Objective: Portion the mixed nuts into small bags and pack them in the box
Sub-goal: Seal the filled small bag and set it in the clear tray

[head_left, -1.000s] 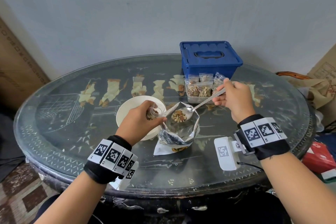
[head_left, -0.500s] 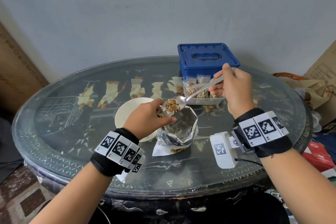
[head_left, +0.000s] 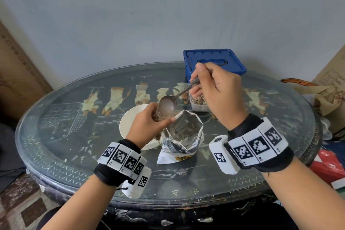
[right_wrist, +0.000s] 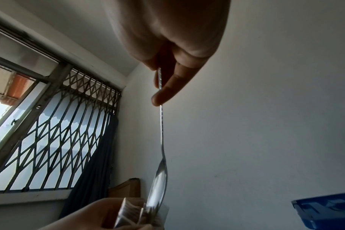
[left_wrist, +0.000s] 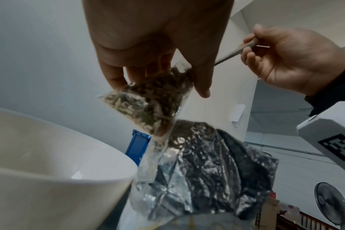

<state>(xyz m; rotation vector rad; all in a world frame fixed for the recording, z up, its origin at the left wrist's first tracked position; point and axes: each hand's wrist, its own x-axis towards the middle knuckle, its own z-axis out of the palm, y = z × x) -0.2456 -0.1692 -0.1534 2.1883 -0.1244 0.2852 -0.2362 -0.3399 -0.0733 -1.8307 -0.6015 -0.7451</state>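
The left hand (head_left: 147,123) pinches the small clear plastic bag (left_wrist: 148,102) of mixed nuts at its mouth, at the crinkled foil pouch's (head_left: 183,132) ten o'clock. The bag is likely light, limp and slippery, so hold near the rim. The right hand (head_left: 218,95) grips the tilted metal spoon (head_left: 168,103).

Small clear bag (left_wrist: 148,102) of nuts – tilted spoon (head_left: 168,102) at its mouth

The spoon (head_left: 169,103), loaded with nuts earlier, now tips empty into the small clear bag (left_wrist: 148,99) as the right hand (head_left: 217,91) lifts its handle.
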